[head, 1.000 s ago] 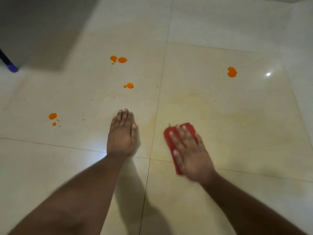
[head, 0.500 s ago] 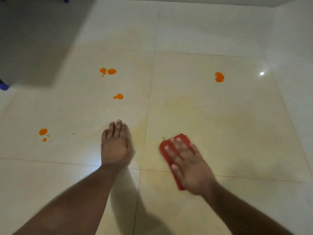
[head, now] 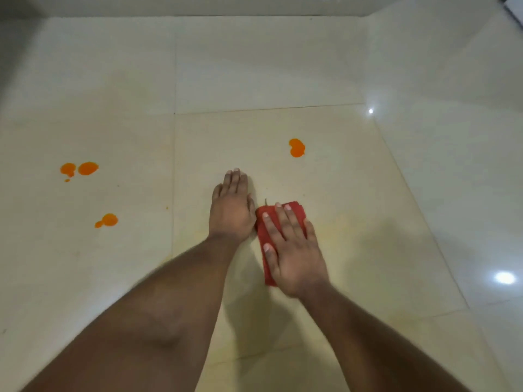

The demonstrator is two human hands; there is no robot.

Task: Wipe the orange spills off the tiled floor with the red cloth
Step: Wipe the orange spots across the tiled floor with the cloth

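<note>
While the right hand (head: 294, 250) lies flat with its fingers spread on the folded red cloth (head: 267, 222), pressing it against the tiled floor (head: 368, 210), the left hand (head: 230, 210) rests palm down on the bare tile just beside it, fingers straight and held together. Neither hand grips anything; the right one only presses down on the cloth, and the edge of the left hand is close to the cloth's left side, touching it or nearly so. Red fabric shows beyond the right fingertips and along the thumb side of that hand, down toward the wrist. Both bare forearms reach in from the lower edge of the view.

Beyond the hands and a little to the right, an orange spill (head: 296, 147) sits on the same tile, apart from the cloth. To the left, across a grout line, a pair of orange blotches (head: 79, 168) lies side by side with a tiny drop below them, and a smaller orange spot (head: 107, 220) lies nearer the person. Faint yellowish smears tint the tile around the cloth. Two bright light reflections (head: 505, 277) glint on the glossy floor at the right.
</note>
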